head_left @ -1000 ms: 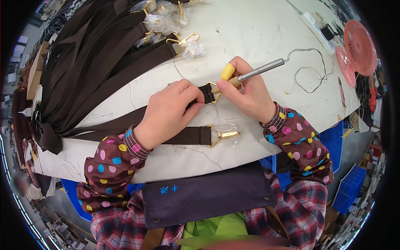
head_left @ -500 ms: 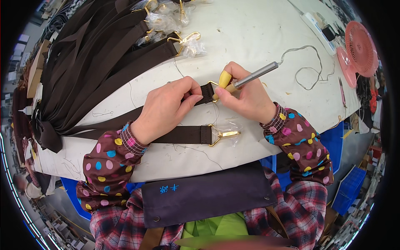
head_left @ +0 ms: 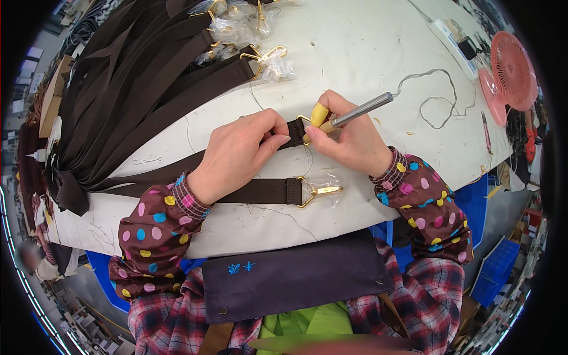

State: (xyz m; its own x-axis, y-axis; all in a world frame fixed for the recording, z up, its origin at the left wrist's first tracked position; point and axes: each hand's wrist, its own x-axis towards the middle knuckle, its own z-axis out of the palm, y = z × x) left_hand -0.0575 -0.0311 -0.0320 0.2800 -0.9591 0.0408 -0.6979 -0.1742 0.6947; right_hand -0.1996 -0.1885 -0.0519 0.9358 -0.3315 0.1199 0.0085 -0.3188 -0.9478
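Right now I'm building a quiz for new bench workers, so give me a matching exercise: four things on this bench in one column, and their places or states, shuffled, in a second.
Things:
1. left hand
2. right hand
3. pink fan
4. pile of brown straps

Places or states:
A. far right edge of the white table
B. heaped at the table's far left
C. pinching the brown strap end
D. gripping the yellow-handled tool

Pairs: 1-C, 2-D, 3-A, 4-B

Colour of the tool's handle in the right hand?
Yellow grip with grey metal barrel: tool in right hand, head view.
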